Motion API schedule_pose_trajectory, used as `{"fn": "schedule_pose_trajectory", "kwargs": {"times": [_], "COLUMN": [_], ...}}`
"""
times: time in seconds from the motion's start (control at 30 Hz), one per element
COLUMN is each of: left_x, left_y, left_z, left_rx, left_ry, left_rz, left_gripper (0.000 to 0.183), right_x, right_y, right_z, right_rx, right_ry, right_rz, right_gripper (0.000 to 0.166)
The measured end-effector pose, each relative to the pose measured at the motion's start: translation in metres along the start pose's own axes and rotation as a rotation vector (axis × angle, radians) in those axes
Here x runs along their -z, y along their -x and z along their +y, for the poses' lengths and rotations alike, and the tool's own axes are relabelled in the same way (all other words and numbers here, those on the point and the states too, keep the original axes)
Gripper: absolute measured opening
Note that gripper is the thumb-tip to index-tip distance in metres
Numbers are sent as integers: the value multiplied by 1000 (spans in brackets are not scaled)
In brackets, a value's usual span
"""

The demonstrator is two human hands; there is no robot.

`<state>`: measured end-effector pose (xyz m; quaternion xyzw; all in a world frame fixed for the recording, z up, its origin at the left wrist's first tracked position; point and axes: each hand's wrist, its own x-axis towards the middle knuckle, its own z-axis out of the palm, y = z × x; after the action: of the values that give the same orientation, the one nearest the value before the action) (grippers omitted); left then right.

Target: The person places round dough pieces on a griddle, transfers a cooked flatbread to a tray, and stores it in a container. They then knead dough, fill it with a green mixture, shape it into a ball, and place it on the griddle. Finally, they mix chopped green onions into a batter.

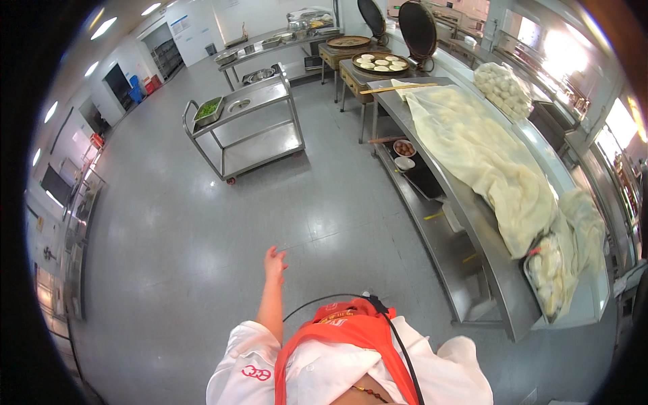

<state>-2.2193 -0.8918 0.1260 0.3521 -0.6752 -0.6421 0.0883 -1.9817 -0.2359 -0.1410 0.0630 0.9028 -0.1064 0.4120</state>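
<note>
My left hand (pixel 275 264) hangs over the grey floor (pixel 202 233) with nothing in it, its fingers loosely curled and a little apart. My right hand is out of view; only the white sleeve (pixel 458 362) on that side shows. To the right stands a long steel table (pixel 440 147), largely covered by a pale cloth (pixel 486 147) with lumpy shapes beneath it. At the cloth's near end, a tray (pixel 544 283) holds whitish pieces under clear film. A thin wooden stick (pixel 400 88) lies across the table's far end.
Ahead, a steel trolley (pixel 260 142) carries a pan of chopped greens (pixel 208 110). Beyond the table, round flat breads (pixel 380 62) sit on an open griddle (pixel 390 70), with a second griddle (pixel 348 41) behind. A bowl of eggs (pixel 404 148) rests on the table's lower shelf.
</note>
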Motion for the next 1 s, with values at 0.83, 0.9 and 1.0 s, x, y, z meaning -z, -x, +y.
{"fn": "schedule_pose_trajectory", "kwargs": {"times": [0.83,0.9,1.0], "left_x": [-240,-331,-427], "left_y": [-649,-688,-726], "left_z": [225,277,340], "left_rx": [109,12,-10], "left_ry": [-171,-168,-162], "left_rz": [49,-107,-231], "left_gripper": [48,49,50], "right_x": [681,708,773], "right_y": [-445,-462,-496], "right_z": [-463,-457,-459], "right_rx": [-95,-144,-89], "right_ry": [-1433,-1606,-1708], "right_rz": [114,152,344], "right_gripper": [19,19,20]}}
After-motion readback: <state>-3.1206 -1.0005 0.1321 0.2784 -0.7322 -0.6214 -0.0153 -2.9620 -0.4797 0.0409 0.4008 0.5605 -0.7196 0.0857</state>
